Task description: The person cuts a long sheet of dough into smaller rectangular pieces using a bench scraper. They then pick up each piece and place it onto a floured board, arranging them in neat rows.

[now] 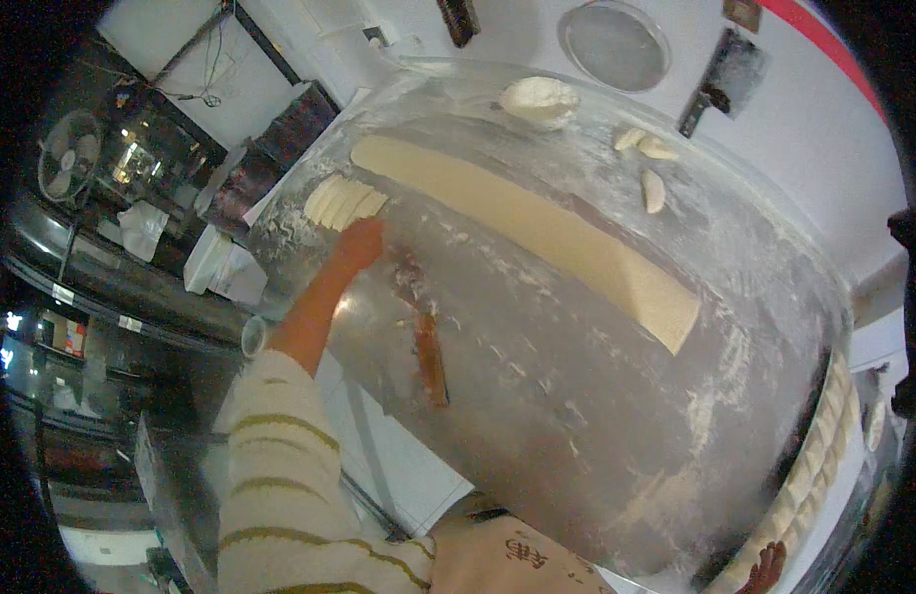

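Note:
My left hand [363,242], at the end of a striped cream sleeve, reaches to the near side of a row of cut dough strips [345,202] on the floured metal worktable [517,416]. Its fingertips are hidden, so a grip cannot be told. A long flat band of dough [532,230] lies beyond, running slantwise across the table. Close to my left hand is a wooden-handled tool [432,364], its far end blurred. At the bottom right corner, my right hand [766,567] is on or beside a row of twisted dough pieces [810,460]; the picture cuts it off.
Near the back edge sit a floury mound [539,100] and a few small dough pieces [653,190]. A round pan or sieve [614,44] and a broad-bladed tool [725,74] are at the wall. White boxes [224,267] and a fan [70,157] are on the left.

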Demonstrator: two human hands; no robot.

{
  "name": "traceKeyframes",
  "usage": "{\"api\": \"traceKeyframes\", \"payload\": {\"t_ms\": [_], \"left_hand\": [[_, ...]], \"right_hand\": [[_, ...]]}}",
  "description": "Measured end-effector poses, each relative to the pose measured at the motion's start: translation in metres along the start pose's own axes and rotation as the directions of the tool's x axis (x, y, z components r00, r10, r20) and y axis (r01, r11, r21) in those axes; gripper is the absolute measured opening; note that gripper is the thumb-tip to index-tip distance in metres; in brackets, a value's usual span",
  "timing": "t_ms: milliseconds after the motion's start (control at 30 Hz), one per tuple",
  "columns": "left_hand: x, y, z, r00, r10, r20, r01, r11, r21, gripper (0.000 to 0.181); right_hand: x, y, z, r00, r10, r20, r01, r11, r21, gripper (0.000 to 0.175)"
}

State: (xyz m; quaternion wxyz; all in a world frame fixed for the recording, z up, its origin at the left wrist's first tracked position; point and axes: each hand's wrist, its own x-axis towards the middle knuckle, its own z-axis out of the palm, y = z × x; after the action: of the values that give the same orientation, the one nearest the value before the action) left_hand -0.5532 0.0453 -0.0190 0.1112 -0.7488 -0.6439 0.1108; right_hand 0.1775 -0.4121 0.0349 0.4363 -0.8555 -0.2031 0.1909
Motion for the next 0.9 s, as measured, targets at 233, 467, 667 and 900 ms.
{"api": "traceKeyframes", "payload": {"t_ms": [233, 467, 667, 900], "left_hand": [[0.084, -0.032, 0.006, 0.997, 0.072, -0.008, -0.072, 0.992, -0.103, 0.036], [0.125, -0.055, 0.022, 0.939, 0.253, 0.234, -0.265, 0.964, 0.021, 0.039], [0.134, -0.134, 0.027, 0.881, 0.416, 0.228, -0.447, 0.888, 0.107, 0.047], [0.069, -0.165, 0.046, 0.871, 0.490, -0.026, -0.491, 0.868, -0.076, 0.051]], "right_hand": [[-0.005, -0.002, -0.003, 0.899, -0.377, 0.223, 0.433, 0.838, -0.333, 0.031], [-0.015, -0.038, 0.036, 0.993, 0.102, 0.054, -0.094, 0.986, -0.138, 0.047], [0.004, -0.011, 0.058, 0.991, 0.104, 0.080, -0.100, 0.993, -0.062, 0.047], [-0.015, -0.069, 0.135, 0.799, -0.279, 0.533, 0.258, 0.959, 0.115, 0.033]]}}
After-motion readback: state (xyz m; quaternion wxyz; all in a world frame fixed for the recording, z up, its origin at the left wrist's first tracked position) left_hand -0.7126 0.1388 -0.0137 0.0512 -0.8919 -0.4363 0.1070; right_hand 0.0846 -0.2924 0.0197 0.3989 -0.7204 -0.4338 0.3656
